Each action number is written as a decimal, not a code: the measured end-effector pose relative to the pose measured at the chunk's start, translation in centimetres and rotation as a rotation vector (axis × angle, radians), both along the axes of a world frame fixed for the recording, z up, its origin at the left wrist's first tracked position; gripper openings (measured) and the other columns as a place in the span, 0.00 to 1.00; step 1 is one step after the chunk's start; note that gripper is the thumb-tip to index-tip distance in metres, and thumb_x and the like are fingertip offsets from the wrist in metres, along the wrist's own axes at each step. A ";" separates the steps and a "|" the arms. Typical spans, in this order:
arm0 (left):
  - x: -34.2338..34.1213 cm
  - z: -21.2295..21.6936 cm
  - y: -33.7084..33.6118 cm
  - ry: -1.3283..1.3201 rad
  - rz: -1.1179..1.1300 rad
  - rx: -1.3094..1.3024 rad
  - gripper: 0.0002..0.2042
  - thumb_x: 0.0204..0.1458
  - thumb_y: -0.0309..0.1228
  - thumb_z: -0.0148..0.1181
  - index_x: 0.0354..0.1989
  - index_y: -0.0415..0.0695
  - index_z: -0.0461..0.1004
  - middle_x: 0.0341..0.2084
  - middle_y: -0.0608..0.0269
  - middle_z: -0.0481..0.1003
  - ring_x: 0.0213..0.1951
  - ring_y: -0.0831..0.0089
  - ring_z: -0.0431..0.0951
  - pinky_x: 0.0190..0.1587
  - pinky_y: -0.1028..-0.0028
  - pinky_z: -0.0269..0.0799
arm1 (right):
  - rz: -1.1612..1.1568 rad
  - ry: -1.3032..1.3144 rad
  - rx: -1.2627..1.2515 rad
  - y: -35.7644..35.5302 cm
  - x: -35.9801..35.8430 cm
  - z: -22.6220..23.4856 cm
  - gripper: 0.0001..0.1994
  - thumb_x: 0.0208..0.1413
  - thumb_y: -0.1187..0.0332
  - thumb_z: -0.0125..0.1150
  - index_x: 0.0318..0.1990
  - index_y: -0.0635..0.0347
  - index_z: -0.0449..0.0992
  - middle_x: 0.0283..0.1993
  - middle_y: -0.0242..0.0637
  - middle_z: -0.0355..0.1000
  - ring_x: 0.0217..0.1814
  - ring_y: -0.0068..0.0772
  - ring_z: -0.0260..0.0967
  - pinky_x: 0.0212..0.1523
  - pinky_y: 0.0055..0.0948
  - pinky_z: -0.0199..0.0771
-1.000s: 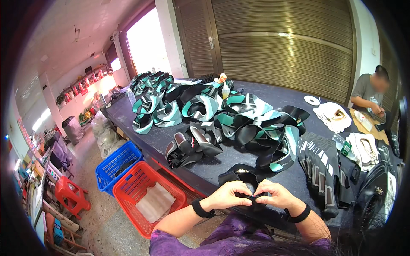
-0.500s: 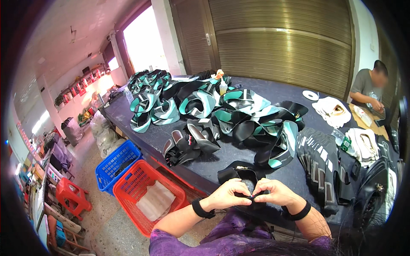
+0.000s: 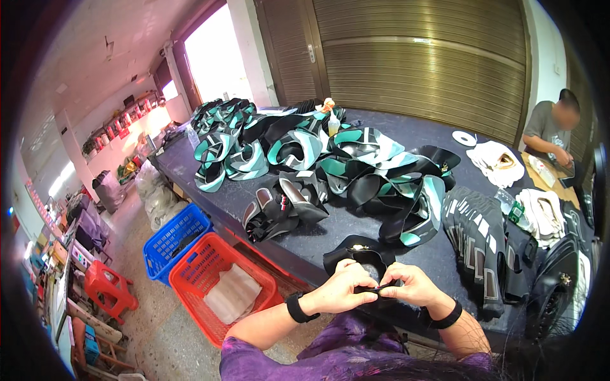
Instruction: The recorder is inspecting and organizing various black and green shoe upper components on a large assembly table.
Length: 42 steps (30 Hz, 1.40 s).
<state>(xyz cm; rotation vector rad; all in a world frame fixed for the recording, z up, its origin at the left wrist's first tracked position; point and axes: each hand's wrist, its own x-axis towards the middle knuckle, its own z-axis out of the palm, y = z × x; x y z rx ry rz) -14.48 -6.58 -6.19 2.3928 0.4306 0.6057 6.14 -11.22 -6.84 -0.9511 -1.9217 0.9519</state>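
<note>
At the table's near edge, both hands are around a curved black fabric piece [image 3: 340, 249] with a small gold mark. My left hand [image 3: 349, 287] pinches its near edge between thumb and fingers. Close beside it, my right hand [image 3: 413, 284] pinches the same edge, with the thumbs almost meeting. What lies between the fingertips is too small to make out. Just beyond, to the right, stands a looped black and teal piece [image 3: 422, 213]. Left of that lies a bundle of black pieces with grey panels [image 3: 289, 206].
Many black and teal pieces [image 3: 295, 152] cover the dark table [image 3: 359, 223]. A row of stacked black pieces [image 3: 473, 235] and white cloth [image 3: 540, 216] are at right. Red [image 3: 190, 279] and blue baskets [image 3: 155, 251] stand left on the floor. A co-worker [image 3: 546, 136] sits far right.
My hands stay pinched on the black piece's edge and have shifted slightly. The piece's far part sits a little higher and more open. The view has moved slightly.
</note>
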 end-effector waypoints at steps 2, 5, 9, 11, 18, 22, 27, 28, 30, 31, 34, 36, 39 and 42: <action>0.1 -0.1 0.0 -0.030 0.001 0.020 0.07 0.42 0.34 0.60 0.26 0.45 0.73 0.23 0.69 0.67 0.33 0.73 0.67 0.50 0.70 0.48 | -0.021 -0.018 0.022 -0.2 -0.1 0.0 0.08 0.39 0.67 0.65 0.27 0.58 0.74 0.25 0.31 0.68 0.31 0.28 0.63 0.34 0.25 0.62; 0.4 -0.4 0.0 -0.117 -0.023 0.014 0.07 0.42 0.33 0.59 0.26 0.45 0.73 0.22 0.68 0.67 0.32 0.72 0.66 0.49 0.70 0.49 | -0.045 -0.016 0.053 -0.3 -0.2 -0.1 0.08 0.38 0.68 0.66 0.27 0.58 0.74 0.25 0.31 0.68 0.30 0.28 0.63 0.33 0.25 0.63; 0.5 -0.4 -0.1 -0.185 -0.079 -0.067 0.09 0.41 0.35 0.59 0.24 0.43 0.72 0.20 0.67 0.66 0.31 0.70 0.66 0.45 0.70 0.52 | -0.041 0.017 0.051 -0.5 -0.4 -0.2 0.09 0.37 0.68 0.67 0.26 0.58 0.74 0.25 0.31 0.68 0.30 0.28 0.64 0.32 0.25 0.64; 0.4 0.0 0.2 -0.041 -0.126 -0.061 0.10 0.42 0.36 0.59 0.24 0.43 0.71 0.20 0.66 0.66 0.32 0.70 0.66 0.45 0.70 0.52 | -0.034 0.021 0.076 -0.6 -0.7 -0.1 0.09 0.36 0.68 0.67 0.26 0.58 0.74 0.25 0.31 0.67 0.30 0.28 0.64 0.31 0.25 0.64; 0.4 0.8 -0.3 0.337 -0.222 0.032 0.16 0.43 0.42 0.59 0.19 0.40 0.68 0.21 0.62 0.67 0.33 0.67 0.66 0.48 0.64 0.50 | -0.068 -0.001 0.211 -1.2 -1.6 0.3 0.11 0.36 0.71 0.65 0.31 0.57 0.72 0.32 0.32 0.67 0.38 0.34 0.63 0.40 0.28 0.62; -0.9 0.7 -1.0 0.300 -0.199 0.053 0.16 0.42 0.41 0.60 0.23 0.39 0.70 0.27 0.64 0.69 0.37 0.70 0.67 0.55 0.60 0.44 | -0.452 0.066 0.318 -2.8 0.7 -0.9 0.12 0.36 0.72 0.62 0.33 0.57 0.70 0.38 0.36 0.65 0.45 0.37 0.60 0.47 0.30 0.59; -2.0 0.7 -1.3 0.142 -0.080 -0.083 0.13 0.44 0.41 0.59 0.30 0.44 0.72 0.27 0.68 0.69 0.37 0.74 0.67 0.55 0.62 0.42 | -0.123 0.331 -0.577 -5.5 1.1 -5.2 0.11 0.53 0.69 0.49 0.41 0.66 0.68 0.43 0.37 0.68 0.43 0.30 0.66 0.47 0.28 0.63; -2.0 0.6 -1.4 0.037 -0.085 -0.115 0.13 0.44 0.41 0.59 0.33 0.46 0.73 0.27 0.69 0.69 0.36 0.75 0.67 0.55 0.62 0.41 | -0.072 0.391 -0.749 -5.6 0.5 -6.1 0.13 0.56 0.67 0.46 0.43 0.68 0.67 0.45 0.37 0.68 0.44 0.28 0.66 0.47 0.27 0.64; -1.9 0.2 -1.6 0.080 -0.132 -0.118 0.12 0.46 0.41 0.57 0.33 0.46 0.72 0.28 0.69 0.69 0.38 0.75 0.67 0.56 0.61 0.40 | 0.001 0.698 -0.825 -5.0 -1.1 -7.7 0.14 0.55 0.67 0.47 0.45 0.67 0.66 0.45 0.38 0.68 0.46 0.29 0.66 0.48 0.29 0.64; -1.9 0.0 -1.8 0.078 -0.152 -0.096 0.11 0.46 0.40 0.57 0.31 0.46 0.72 0.29 0.69 0.69 0.39 0.75 0.67 0.56 0.60 0.39 | -0.007 0.980 -0.829 -4.4 -1.9 -8.2 0.13 0.54 0.68 0.48 0.45 0.66 0.66 0.45 0.39 0.68 0.46 0.29 0.66 0.48 0.30 0.64; -2.2 -0.6 -2.0 0.062 -0.138 -0.096 0.09 0.47 0.37 0.56 0.29 0.45 0.72 0.29 0.68 0.69 0.40 0.75 0.67 0.56 0.58 0.37 | 0.063 1.370 -0.832 -3.2 -2.8 -8.9 0.13 0.52 0.70 0.49 0.44 0.64 0.67 0.44 0.38 0.69 0.45 0.31 0.66 0.48 0.31 0.66; -2.4 -0.9 -2.3 0.053 -0.101 -0.117 0.08 0.47 0.36 0.56 0.28 0.45 0.72 0.29 0.68 0.69 0.40 0.75 0.67 0.57 0.56 0.36 | 0.083 1.430 -0.944 -2.7 -3.5 -9.2 0.13 0.52 0.69 0.50 0.44 0.64 0.67 0.43 0.37 0.69 0.42 0.31 0.68 0.45 0.30 0.69; -2.7 -1.1 -3.1 0.014 -0.108 -0.058 0.07 0.46 0.35 0.57 0.26 0.45 0.72 0.27 0.70 0.70 0.39 0.75 0.68 0.57 0.56 0.37 | 0.165 1.507 -1.008 -2.1 -5.0 -9.4 0.14 0.52 0.68 0.51 0.44 0.64 0.67 0.42 0.38 0.69 0.40 0.30 0.69 0.42 0.30 0.71; -2.7 -1.4 -3.9 -0.153 -0.028 -0.030 0.08 0.46 0.34 0.57 0.22 0.44 0.70 0.20 0.70 0.68 0.34 0.74 0.68 0.55 0.58 0.42 | 0.255 1.516 -1.038 -1.8 -5.6 -9.2 0.12 0.53 0.69 0.49 0.44 0.64 0.68 0.42 0.39 0.70 0.39 0.31 0.70 0.41 0.30 0.72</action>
